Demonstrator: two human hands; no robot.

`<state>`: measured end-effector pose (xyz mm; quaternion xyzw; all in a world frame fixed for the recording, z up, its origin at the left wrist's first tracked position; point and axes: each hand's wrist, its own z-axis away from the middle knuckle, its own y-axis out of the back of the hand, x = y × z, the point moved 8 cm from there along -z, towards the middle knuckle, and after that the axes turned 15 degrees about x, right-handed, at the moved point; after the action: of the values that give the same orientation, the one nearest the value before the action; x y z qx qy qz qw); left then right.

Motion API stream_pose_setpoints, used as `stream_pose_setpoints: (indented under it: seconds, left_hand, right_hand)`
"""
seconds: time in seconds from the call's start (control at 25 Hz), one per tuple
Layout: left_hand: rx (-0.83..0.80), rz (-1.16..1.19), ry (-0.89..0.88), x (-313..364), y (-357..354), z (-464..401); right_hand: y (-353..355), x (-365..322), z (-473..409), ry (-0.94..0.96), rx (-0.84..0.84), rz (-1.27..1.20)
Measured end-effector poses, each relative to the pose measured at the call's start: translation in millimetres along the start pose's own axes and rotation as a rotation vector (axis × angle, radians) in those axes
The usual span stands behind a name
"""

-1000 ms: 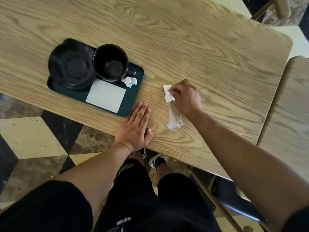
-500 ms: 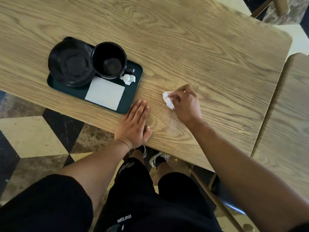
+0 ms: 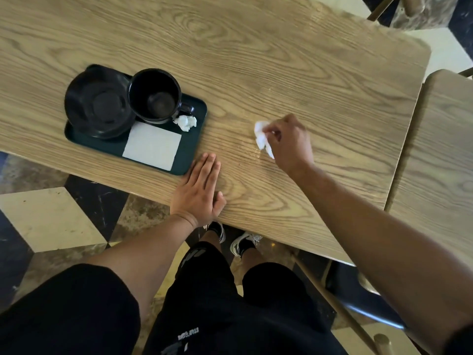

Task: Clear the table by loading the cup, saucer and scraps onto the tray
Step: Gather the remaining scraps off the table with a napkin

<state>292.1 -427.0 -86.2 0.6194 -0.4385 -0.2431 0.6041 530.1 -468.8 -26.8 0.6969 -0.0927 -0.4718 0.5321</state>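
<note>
Head: shorts (image 3: pixel 189 336) print unreadable.

Left hand (image 3: pixel 198 191) flat, right hand (image 3: pixel 289 143) clenched.

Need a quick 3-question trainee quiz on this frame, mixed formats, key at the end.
1. True or false: the cup stands on the tray.
2. What does the right hand grip? A) a wad of white tissue B) the saucer C) a spoon
3. Fill in: the left hand lies flat on the ____, beside the tray's near corner.

Key: 1 true, the cup sits upright next to the saucer, with a flat napkin and a crumpled scrap also aboard. 2 A, the tissue is pinched against the table. 3 table.
</note>
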Motion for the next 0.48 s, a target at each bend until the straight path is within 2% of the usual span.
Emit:
stream_pose_setpoints:
  seconds: [0.12, 0.2, 0.32, 0.4, 0.44, 0.48]
  left_hand:
    - [0.024, -0.004, -0.009, 1, 2, 0]
    - [0.030, -0.001, -0.014, 1, 2, -1]
    - [-0.002, -0.002, -0.003, 0, 2, -2]
    - [-0.022, -0.010, 0.008, 0, 2, -3]
    - [-0.033, -0.010, 0.011, 0, 2, -3]
    - [-0.039, -0.011, 0.011, 0, 1, -3]
  right_hand:
    - [-45, -29, -7, -0.010, -0.027, -0.033]
    - [-53, -35, 16, 0.100, -0.084, -0.025]
    - [-34, -14, 96, 0.339, -0.300, -0.066]
    - [-15, 6, 148, 0.427, -0.478, -0.057]
    - [-8, 18, 151, 0.391, -0.489, -0.058]
    - [1, 29, 135, 0.275, -0.410, -0.060]
